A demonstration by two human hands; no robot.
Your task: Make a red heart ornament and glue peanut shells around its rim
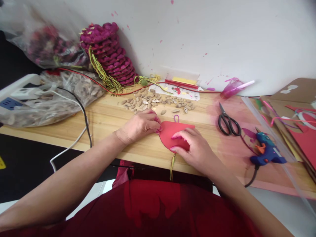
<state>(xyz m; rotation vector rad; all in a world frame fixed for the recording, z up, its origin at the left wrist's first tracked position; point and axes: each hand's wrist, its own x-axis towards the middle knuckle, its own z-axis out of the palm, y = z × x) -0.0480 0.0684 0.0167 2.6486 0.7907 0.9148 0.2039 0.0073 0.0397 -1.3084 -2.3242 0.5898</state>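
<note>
A red paper piece with a curved lower edge lies flat on the wooden table in front of me. From its top sticks a small purple loop, and a yellow-green tassel hangs from its lower end over the table edge. My left hand has its curled fingertips pressed together at the paper's left edge; whether anything small is between them is hidden. Over the right part of the paper rests my right hand, thumb and fingers spread apart on its surface. Several peanut shells are scattered just beyond.
Black scissors and a blue glue gun lie to the right, near a pink cup. A stack of magenta-dyed shells leans on the wall. At left are plastic bags, a white power strip and loose cables.
</note>
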